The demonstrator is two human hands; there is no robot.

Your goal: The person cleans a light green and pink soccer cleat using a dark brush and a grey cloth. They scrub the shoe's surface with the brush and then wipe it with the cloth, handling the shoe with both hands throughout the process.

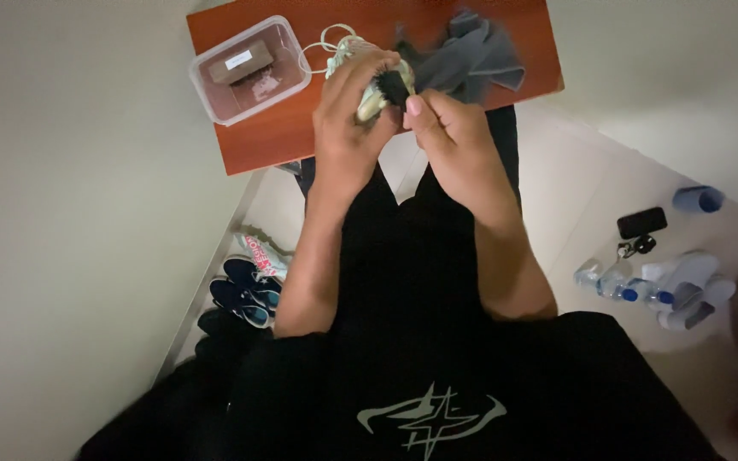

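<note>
A: What is held in the fingers?

B: A small black brush (395, 85) is pinched in the right hand (450, 141); a pale green shoe (369, 94) is clasped by the left hand (348, 128), above a red-brown table (275, 141).

A: What is seen around them?

B: A clear lidded box (249, 70) at ten o'clock, a grey cloth (471, 55) at one o'clock, plastic bottles (634, 286) on the floor at four o'clock.

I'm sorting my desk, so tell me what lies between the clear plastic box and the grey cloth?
In the head view, a pale shoe with looped laces, held in the left hand, lies between the box and cloth; the right hand presses a dark brush on it.
</note>
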